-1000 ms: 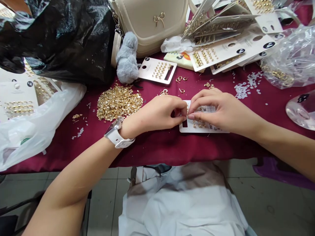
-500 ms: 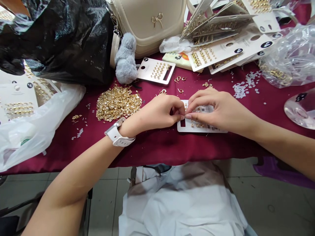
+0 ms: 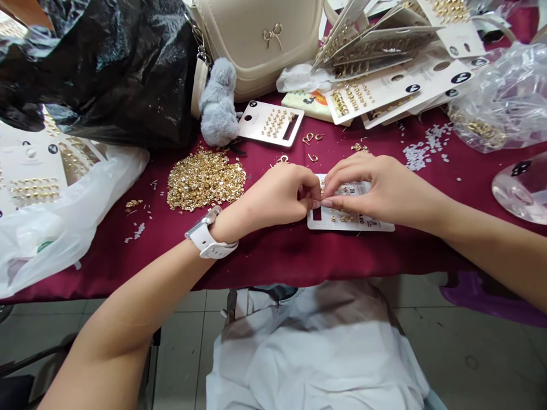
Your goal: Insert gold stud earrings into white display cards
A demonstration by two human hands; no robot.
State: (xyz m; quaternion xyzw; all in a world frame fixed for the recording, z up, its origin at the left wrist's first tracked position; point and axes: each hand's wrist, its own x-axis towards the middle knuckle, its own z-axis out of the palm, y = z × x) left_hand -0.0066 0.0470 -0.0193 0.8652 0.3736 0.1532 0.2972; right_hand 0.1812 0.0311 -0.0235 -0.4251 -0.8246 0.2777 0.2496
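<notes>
Fingers point(image 3: 308, 191) pinched together, touching earring card point(image 3: 376, 224)

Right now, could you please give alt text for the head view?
Left hand and right hand meet over a white earring card on a maroon tablecloth, fingers pinched together. A heap of gold pieces lies to their left; filled cards, a cream handbag and a black plastic bag sit behind.

Near the frame's centre, the white earring card point(image 3: 378, 226) is showing a printed "4.00" along its lower edge. The round black logos on the cards point(image 3: 431, 77) at upper right are showing nothing legible.
</notes>
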